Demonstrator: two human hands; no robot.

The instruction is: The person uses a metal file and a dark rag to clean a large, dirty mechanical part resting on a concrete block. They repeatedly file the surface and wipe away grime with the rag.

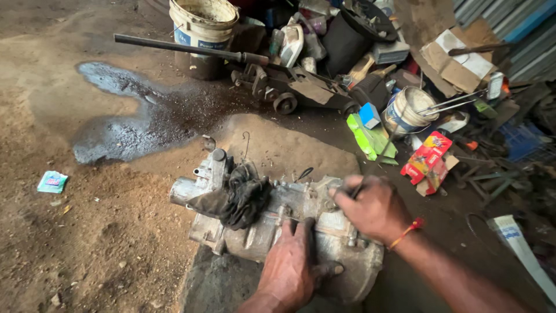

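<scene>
Gearbox (289,226): lies on its side on the dirt floor, near centre.
Left hand (289,266): flat on the casing, fingers spread, steadying it.
Right hand (373,206): clenched around a thin dark tool, tip at the casing top.
Rag (240,197): draped over the left end.
Jack (289,87): far, apart.

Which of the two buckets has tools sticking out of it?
The smaller white bucket on the right, beside the green packets; thin metal tools rest across its rim. The big cream bucket at the top holds none that show.
</scene>
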